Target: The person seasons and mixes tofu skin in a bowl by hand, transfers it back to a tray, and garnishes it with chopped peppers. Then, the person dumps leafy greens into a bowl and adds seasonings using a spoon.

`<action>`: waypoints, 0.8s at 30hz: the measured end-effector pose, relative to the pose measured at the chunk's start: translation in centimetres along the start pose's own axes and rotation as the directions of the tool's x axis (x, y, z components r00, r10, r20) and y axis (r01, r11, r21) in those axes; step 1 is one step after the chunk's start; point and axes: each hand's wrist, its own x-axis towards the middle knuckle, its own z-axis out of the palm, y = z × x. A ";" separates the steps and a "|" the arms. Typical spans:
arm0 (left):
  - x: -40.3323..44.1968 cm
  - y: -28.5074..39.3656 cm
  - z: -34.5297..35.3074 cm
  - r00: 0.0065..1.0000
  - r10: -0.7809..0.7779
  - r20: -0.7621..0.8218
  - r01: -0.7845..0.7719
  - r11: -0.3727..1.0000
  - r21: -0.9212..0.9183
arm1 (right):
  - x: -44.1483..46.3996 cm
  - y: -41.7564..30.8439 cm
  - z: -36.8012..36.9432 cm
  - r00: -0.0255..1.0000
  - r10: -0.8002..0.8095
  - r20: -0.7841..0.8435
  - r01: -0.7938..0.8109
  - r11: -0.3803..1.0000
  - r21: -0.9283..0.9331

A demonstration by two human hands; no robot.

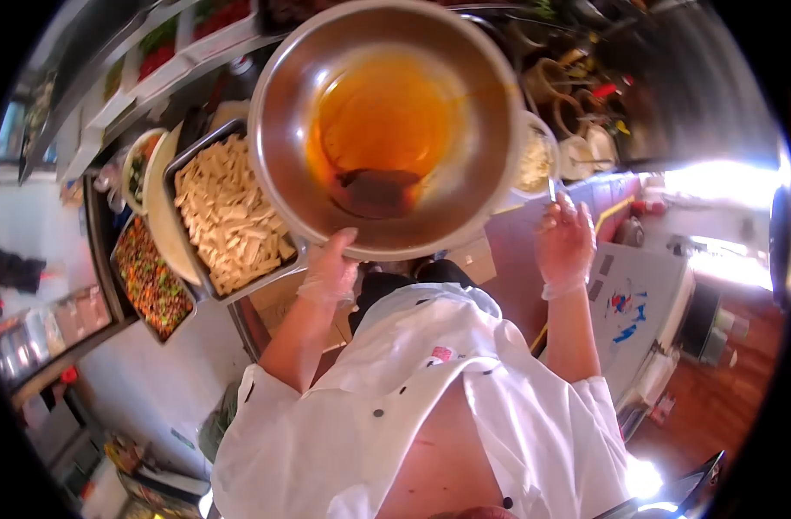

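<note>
A large steel mixing bowl [283,164] fills the upper middle of the head view, with orange oily liquid [378,112] and a dark brown patch of sauce [380,189] in it. My left hand [331,266], in a clear glove, grips the near rim with the thumb on top. To the right of the bowl, my gloved right hand [566,244] is closed around a thin, shiny metal handle [552,190]; the tool's other end cannot be made out. Beyond that hand stands a white container of pale shredded food [534,162], partly hidden by the bowl.
Left of the bowl is a metal tray of pale strips [227,216], with a tray of diced mixed vegetables [151,277] beside it. A round bowl [136,173] stands behind them. Several containers and utensils crowd the upper right. A white worktop [629,303] lies at the right.
</note>
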 end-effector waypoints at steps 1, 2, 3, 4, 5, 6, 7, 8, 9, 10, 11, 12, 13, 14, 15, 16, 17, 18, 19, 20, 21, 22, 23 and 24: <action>1.6 -1.1 -0.9 0.999 -0.040 -0.035 0.040 0.999 0.012 | 0.1 0.0 -0.9 0.994 -0.043 -0.099 0.042 0.999 -0.015; 2.8 -1.9 -1.5 0.997 -0.069 -0.042 0.071 0.997 0.041 | 0.2 -0.4 -2.0 0.976 -0.088 -0.198 0.083 0.996 -0.031; 3.8 -2.5 -2.3 0.994 -0.094 -0.052 0.098 0.993 0.070 | 0.2 -1.0 -3.3 0.953 -0.075 -0.293 0.052 0.995 -0.083; 4.5 -2.9 -2.5 0.991 -0.114 -0.066 0.120 0.988 0.101 | 0.3 -1.6 -4.9 0.920 -0.061 -0.386 0.014 0.992 -0.123; 4.7 -3.3 -2.1 0.988 -0.120 -0.102 0.134 0.981 0.142 | 0.5 -2.0 -6.9 0.897 -0.074 -0.436 -0.006 0.984 -0.180; 4.9 -3.6 -1.7 0.983 -0.120 -0.140 0.145 0.972 0.183 | 0.6 -2.7 -8.9 0.882 -0.073 -0.465 -0.024 0.979 -0.201; 5.2 -3.9 -1.5 0.973 -0.118 -0.198 0.160 0.965 0.209 | 0.6 -3.6 -10.6 0.867 -0.070 -0.493 -0.047 0.974 -0.220; 5.7 -4.4 -2.0 0.970 -0.132 -0.204 0.175 0.962 0.209 | 0.6 -4.7 -12.2 0.852 -0.063 -0.520 -0.073 0.969 -0.237; 5.8 -4.8 -1.7 0.966 -0.124 -0.226 0.174 0.961 0.217 | 0.7 -5.6 -12.4 0.812 -0.092 -0.576 -0.051 0.972 -0.227; 5.9 -5.3 -1.4 0.961 -0.114 -0.252 0.173 0.959 0.225 | 1.3 -6.8 -14.4 0.772 -0.126 -0.623 -0.050 0.965 -0.257; 6.0 -5.7 -1.3 0.964 -0.099 -0.247 0.157 0.960 0.230 | 2.6 -8.1 -17.6 0.730 -0.156 -0.666 -0.054 0.957 -0.285; 6.2 -6.1 -1.3 0.966 -0.080 -0.244 0.139 0.962 0.236 | 4.0 -9.5 -20.0 0.686 -0.184 -0.704 -0.064 0.949 -0.309; 6.3 -6.5 -1.3 0.968 -0.061 -0.245 0.122 0.963 0.242 | 5.2 -10.9 -21.3 0.669 -0.219 -0.711 -0.083 0.928 -0.364; 6.6 -7.1 -1.4 0.939 0.060 -0.339 0.068 0.933 0.353 | 6.7 -12.6 -23.2 0.671 -0.261 -0.694 -0.073 0.908 -0.412; 7.0 -7.7 -1.4 0.890 0.191 -0.414 0.025 0.886 0.462 | 8.5 -14.3 -25.4 0.676 -0.300 -0.673 -0.064 0.886 -0.459; 7.1 -8.1 -1.0 0.820 0.328 -0.468 -0.004 0.822 0.569 | 10.4 -15.9 -26.7 0.682 -0.334 -0.650 -0.056 0.863 -0.502; 7.0 -8.4 -0.6 0.823 0.368 -0.433 -0.074 0.825 0.561 | 12.4 -17.5 -28.1 0.679 -0.367 -0.636 -0.071 0.829 -0.554; 6.7 -8.7 0.1 0.821 0.408 -0.400 -0.140 0.823 0.551 | 14.1 -19.2 -28.4 0.676 -0.396 -0.621 -0.090 0.793 -0.603; 6.4 -8.8 1.0 0.814 0.450 -0.367 -0.207 0.815 0.541 | 15.6 -20.7 -28.4 0.676 -0.421 -0.604 -0.109 0.754 -0.648; 6.6 -8.5 2.2 0.841 0.409 -0.355 -0.246 0.872 0.423 | 17.2 -22.4 -28.3 0.690 -0.459 -0.559 -0.152 0.663 -0.733; 6.3 -8.2 3.4 0.864 0.371 -0.340 -0.277 0.915 0.295 | 18.7 -23.9 -27.8 0.711 -0.489 -0.506 -0.193 0.556 -0.808; 5.1 -7.7 5.0 0.884 0.337 -0.323 -0.298 0.940 0.165 | 20.0 -24.9 -27.7 0.736 -0.505 -0.451 -0.230 0.440 -0.868; 1.4 -8.0 12.7 0.850 0.379 -0.367 -0.325 0.924 0.202 | 21.9 -25.9 -27.9 0.773 -0.491 -0.401 -0.233 0.368 -0.900; 1.6 -7.8 13.5 0.852 0.403 -0.335 -0.352 0.914 0.204 | 23.8 -26.5 -27.9 0.813 -0.468 -0.347 -0.229 0.291 -0.929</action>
